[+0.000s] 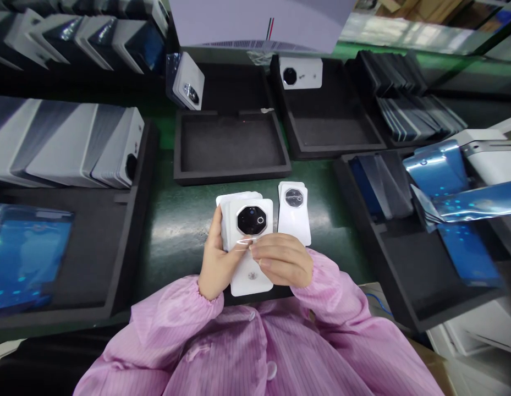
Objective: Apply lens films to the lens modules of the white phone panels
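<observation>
My left hand (216, 264) grips a small stack of white phone back covers (249, 231); the top one shows a dark octagonal camera module. My right hand (282, 259) is closed in a pinch at the top cover's middle, on a thin clear film (242, 243) that curls up from it. Another white back cover (294, 212) lies flat on the green table just right of the stack, apart from both hands. Pink sleeves cover both my arms.
An empty black foam tray (232, 144) lies ahead, a second tray (333, 110) with one white cover behind right. Rows of white covers (73, 146) stand at left. Blue film sheets (457, 187) and a black tray (404, 264) sit at right.
</observation>
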`<action>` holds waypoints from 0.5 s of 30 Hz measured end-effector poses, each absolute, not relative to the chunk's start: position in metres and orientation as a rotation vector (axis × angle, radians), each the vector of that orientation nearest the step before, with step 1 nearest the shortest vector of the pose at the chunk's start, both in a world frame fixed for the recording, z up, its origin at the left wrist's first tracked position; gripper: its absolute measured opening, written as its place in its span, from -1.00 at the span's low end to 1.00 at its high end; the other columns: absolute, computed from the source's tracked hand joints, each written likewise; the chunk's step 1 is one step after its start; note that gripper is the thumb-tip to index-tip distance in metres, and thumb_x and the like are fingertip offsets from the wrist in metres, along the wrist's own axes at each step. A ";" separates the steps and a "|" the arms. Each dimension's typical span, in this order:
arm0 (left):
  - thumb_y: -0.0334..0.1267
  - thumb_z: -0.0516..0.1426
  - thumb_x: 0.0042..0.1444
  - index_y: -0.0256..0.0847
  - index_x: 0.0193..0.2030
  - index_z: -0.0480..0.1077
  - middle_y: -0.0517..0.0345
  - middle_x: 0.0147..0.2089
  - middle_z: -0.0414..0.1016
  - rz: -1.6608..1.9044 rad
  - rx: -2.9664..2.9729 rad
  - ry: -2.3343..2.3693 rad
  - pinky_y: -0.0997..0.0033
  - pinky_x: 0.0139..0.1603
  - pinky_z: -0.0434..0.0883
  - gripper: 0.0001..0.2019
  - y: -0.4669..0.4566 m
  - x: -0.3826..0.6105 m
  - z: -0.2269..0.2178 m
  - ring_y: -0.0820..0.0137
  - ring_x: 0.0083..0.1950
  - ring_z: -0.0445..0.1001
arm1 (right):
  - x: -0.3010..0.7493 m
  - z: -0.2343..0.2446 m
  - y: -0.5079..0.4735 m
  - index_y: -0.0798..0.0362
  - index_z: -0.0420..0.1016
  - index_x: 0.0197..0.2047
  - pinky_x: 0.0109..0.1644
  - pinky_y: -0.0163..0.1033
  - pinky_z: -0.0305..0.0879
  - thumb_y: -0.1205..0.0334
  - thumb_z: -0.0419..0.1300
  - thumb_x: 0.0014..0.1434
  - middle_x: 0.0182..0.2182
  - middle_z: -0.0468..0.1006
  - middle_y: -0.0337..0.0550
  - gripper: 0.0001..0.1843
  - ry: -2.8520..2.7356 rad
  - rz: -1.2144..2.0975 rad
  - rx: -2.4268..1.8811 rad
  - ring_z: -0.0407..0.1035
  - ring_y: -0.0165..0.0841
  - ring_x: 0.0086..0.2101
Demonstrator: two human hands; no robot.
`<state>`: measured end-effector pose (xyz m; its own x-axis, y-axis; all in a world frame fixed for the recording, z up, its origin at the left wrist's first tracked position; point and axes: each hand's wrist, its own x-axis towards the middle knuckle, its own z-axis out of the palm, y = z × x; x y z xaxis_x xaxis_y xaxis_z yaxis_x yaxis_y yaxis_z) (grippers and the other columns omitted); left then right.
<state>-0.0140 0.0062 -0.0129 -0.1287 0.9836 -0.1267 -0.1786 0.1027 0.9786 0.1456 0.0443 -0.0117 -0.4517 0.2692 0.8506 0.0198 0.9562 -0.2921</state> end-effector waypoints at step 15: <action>-0.19 0.27 0.03 0.02 0.39 -0.04 0.03 0.35 0.19 1.301 0.924 1.237 0.13 0.30 0.23 -0.17 0.003 -0.014 -0.011 0.15 0.30 0.26 | 0.143 0.003 0.043 -0.02 0.43 -0.25 0.04 -0.08 0.45 0.42 0.16 0.17 -0.34 0.63 -0.24 -0.86 -2.048 0.110 -0.364 0.55 -0.35 -0.18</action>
